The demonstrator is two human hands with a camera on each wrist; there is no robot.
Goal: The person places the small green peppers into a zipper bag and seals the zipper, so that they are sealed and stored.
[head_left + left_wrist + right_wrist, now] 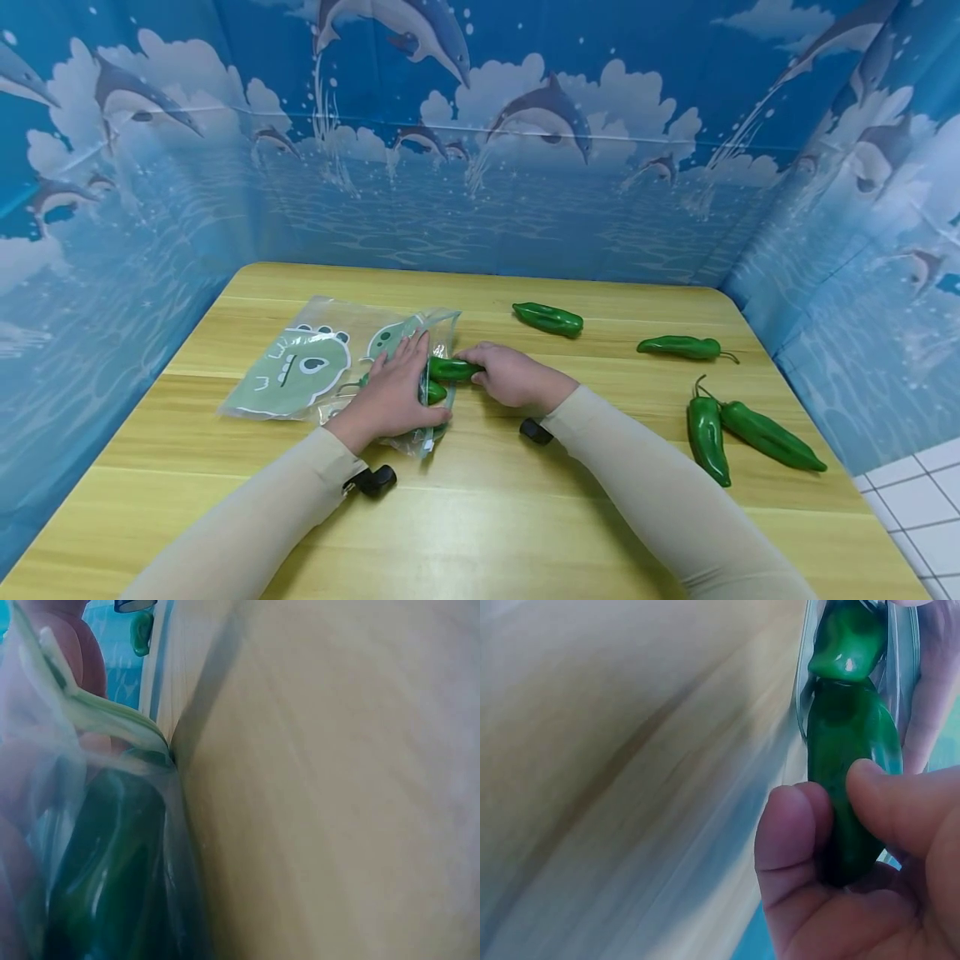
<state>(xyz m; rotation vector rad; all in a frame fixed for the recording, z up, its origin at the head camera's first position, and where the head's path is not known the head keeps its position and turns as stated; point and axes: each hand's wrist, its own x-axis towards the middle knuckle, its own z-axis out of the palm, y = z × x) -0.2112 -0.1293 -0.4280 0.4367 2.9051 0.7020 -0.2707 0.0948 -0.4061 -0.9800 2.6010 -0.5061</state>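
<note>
A clear zip bag with green cartoon faces lies on the table, its mouth toward the right. My left hand rests over the mouth end, fingers extended and thumb spread apart. Between finger and thumb, my right hand pinches the end of a green pepper. That pepper's far end is in the bag's mouth, meeting another green pepper inside. In the left wrist view a green pepper shows large through the plastic. The left hand hides part of the bag's contents.
One green pepper lies beyond my right hand, and another farther right. Two more, a shorter pepper and a longer pepper, lie by the wooden table's right edge. A dolphin-print curtain surrounds the table's back and sides.
</note>
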